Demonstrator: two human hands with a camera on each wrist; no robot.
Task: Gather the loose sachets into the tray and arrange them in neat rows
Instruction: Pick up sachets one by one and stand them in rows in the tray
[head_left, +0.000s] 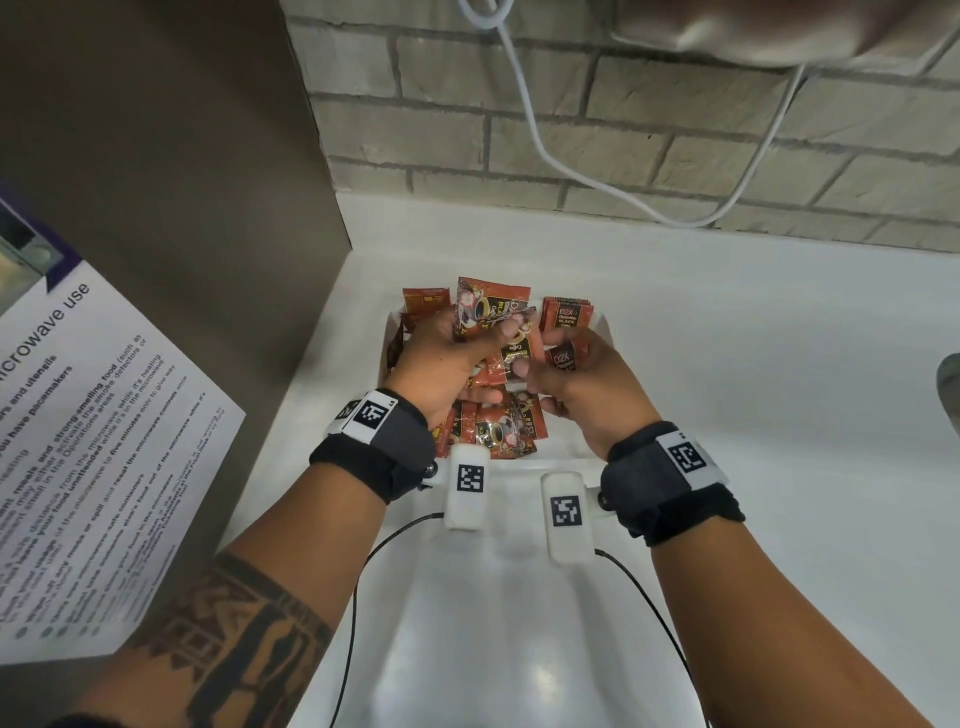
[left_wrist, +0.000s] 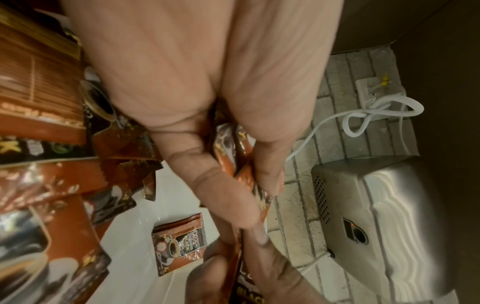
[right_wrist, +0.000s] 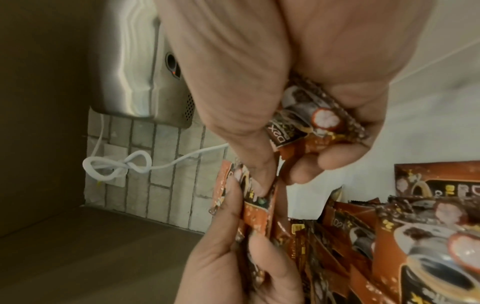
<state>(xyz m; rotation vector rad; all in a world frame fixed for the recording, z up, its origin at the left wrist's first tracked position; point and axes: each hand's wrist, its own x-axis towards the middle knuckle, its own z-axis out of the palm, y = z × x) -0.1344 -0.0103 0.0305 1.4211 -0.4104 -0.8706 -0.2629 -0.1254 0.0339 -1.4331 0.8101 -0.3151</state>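
Both forearms reach out ahead of me, black straps and white tagged camera blocks on each wrist, and my hands are working close together right over the tray (head_left: 602, 318). My left hand (head_left: 447, 364) has its fingers curled round a small fan of red-brown coffee sachets (head_left: 493, 304), thumb pressed on the top one; from the left wrist view that bunch (left_wrist: 226, 148) sits clamped between thumb and fingers. My right hand (head_left: 582, 384) is curled on its own sachets too, one dark "D2X" packet (head_left: 566, 358) poking up between thumb and forefinger, and the right wrist view shows that packet (right_wrist: 311, 121) folded in the palm. Fingertips of the two hands meet on one sachet between them. Below my hands, more sachets lie loose and overlapping in the white tray, near the front edge (head_left: 498, 431). Over at the tray's far right, a short stack (head_left: 566, 314) stands upright, and another packet (head_left: 426, 297) stands at the far left corner. All of it sits on the white bench (head_left: 753, 389), tucked into the corner by the brick wall (head_left: 649, 145). White cable (head_left: 545, 150) loops down the bricks, a steel wall unit (left_wrist: 376, 205) hangs above, and a printed microwave notice (head_left: 93, 441) is at my left
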